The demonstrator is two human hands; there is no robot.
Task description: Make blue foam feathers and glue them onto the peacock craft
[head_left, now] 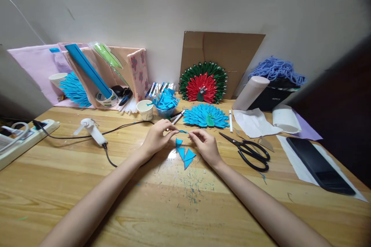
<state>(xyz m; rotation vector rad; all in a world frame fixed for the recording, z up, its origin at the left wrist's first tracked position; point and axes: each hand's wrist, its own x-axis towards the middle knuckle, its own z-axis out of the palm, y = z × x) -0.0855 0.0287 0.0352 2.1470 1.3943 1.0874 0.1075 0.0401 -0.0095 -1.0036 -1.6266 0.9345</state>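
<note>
My left hand (160, 136) and my right hand (204, 144) pinch opposite ends of a small folded blue ribbon piece (182, 131), held just above the table. Several flat blue triangular pieces (185, 154) lie on the wood right below it. Beyond my fingers rests a blue layered fan-shaped peacock (199, 116) with a green body. A clear cup of folded blue pieces (165, 104) stands behind my left hand. To the right of my right hand lie black-handled scissors (249, 151), their blades slightly apart.
At left are a white glue gun (94, 132) with a black cord and a power strip (26, 141). A paper cup (145, 110) and a fabric box (137, 73) stand behind. A red-green peacock (203, 85) leans on cardboard (237, 54). A phone (320, 166) lies right.
</note>
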